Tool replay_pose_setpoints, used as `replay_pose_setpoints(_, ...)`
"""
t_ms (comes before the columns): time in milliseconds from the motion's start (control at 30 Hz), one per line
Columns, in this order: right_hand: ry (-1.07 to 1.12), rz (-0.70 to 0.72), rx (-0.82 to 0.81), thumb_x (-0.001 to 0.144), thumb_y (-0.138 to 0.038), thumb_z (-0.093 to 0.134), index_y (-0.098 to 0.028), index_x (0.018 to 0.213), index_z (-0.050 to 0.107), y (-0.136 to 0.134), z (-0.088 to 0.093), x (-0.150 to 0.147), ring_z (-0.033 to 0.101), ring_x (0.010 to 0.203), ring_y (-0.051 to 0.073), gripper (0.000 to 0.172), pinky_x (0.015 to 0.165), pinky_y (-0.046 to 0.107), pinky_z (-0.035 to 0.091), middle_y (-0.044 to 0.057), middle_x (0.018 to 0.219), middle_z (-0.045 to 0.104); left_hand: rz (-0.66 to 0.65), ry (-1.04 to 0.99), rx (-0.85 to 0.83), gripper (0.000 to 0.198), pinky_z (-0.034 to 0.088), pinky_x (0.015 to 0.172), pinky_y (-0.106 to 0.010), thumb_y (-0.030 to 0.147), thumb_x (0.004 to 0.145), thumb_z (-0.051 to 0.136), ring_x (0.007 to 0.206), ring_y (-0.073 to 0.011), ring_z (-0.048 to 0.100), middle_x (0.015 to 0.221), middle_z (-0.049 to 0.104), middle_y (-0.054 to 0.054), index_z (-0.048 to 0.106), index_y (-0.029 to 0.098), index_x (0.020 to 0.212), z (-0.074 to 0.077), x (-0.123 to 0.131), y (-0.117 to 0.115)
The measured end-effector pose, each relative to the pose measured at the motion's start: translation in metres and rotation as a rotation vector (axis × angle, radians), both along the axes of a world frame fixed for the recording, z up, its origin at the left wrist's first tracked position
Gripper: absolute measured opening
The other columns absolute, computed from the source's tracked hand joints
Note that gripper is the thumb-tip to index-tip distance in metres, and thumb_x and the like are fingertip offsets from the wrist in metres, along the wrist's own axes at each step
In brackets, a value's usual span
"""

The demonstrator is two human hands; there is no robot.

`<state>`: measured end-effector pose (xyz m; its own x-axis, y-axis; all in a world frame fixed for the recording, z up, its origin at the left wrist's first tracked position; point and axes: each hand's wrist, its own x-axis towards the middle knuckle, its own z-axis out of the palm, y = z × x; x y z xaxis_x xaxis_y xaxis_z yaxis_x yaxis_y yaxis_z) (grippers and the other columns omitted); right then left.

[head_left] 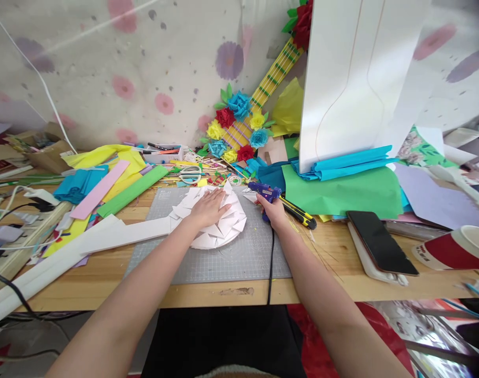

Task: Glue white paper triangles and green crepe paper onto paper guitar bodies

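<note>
A white board cutout [224,231] with a rounded body and a long neck lies on the grey cutting mat [231,268]. Folded white paper pieces cover its rounded part. My left hand [208,208] rests flat on these pieces with the fingers stretched out. In my right hand [274,211] is a blue glue gun [265,192], held just right of the cutout with its nozzle toward the left. Its black cord [271,262] runs down over the table's front edge. A yellow and black utility knife [298,212] lies right beside my right hand.
Rolled crepe paper [133,190] and a power strip [29,236] lie at the left. A flower-covered paper guitar [239,134] and a tall white board [353,79] stand behind. A phone [381,241] and a paper cup [456,248] sit at the right.
</note>
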<state>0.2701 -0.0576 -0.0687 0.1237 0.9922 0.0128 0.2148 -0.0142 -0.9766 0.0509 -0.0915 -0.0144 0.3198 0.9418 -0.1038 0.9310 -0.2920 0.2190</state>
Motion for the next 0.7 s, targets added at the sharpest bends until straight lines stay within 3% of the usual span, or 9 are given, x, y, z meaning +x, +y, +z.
replay_pose_setpoints(133, 0.078, -0.035, -0.049, 0.058, -0.062, 0.068, -0.018, 0.064, 0.060, -0.001, 0.004, -0.002, 0.042, 0.040, 0.009, 0.044, 0.041, 0.026, 0.036, 0.001, 0.055, 0.060, 0.029, -0.086, -0.022, 0.065, 0.009, 0.116, -0.042, 0.051, 0.093, 0.021, 0.144, -0.0198, 0.012, 0.156, 0.015, -0.008, 0.018, 0.017, 0.148, 0.011, -0.005, 0.003)
replay_pose_setpoints(233, 0.119, -0.042, -0.047, 0.057, -0.061, 0.069, -0.018, 0.066, 0.060, -0.001, 0.006, -0.003, 0.042, 0.040, 0.009, 0.045, 0.041, 0.026, 0.037, 0.003, 0.063, 0.066, 0.035, -0.078, 0.030, 0.059, 0.005, 0.116, -0.047, 0.047, 0.094, 0.018, 0.144, -0.0189, 0.009, 0.156, 0.016, -0.007, 0.022, 0.021, 0.147, 0.015, -0.011, 0.005)
replay_pose_setpoints(400, 0.129, -0.051, -0.047, 0.058, -0.058, 0.068, -0.018, 0.070, 0.060, 0.002, 0.005, -0.002, 0.043, 0.040, 0.008, 0.043, 0.041, 0.025, 0.037, 0.004, 0.068, 0.068, 0.153, 0.035, -0.006, 0.062, 0.008, 0.114, -0.052, 0.054, 0.091, 0.024, 0.144, -0.0272, 0.009, 0.156, 0.019, -0.010, 0.034, 0.021, 0.143, 0.003, -0.016, 0.001)
replay_pose_setpoints(700, 0.043, -0.011, -0.057, 0.061, -0.058, 0.065, -0.019, 0.066, 0.060, 0.001, 0.007, -0.004, 0.044, 0.040, 0.010, 0.039, 0.041, 0.026, 0.036, 0.004, 0.064, 0.066, 0.174, -0.014, 0.003, 0.062, 0.014, 0.114, -0.049, 0.057, 0.090, 0.025, 0.143, -0.0275, 0.014, 0.154, 0.025, -0.007, 0.036, 0.025, 0.142, -0.006, -0.018, 0.001)
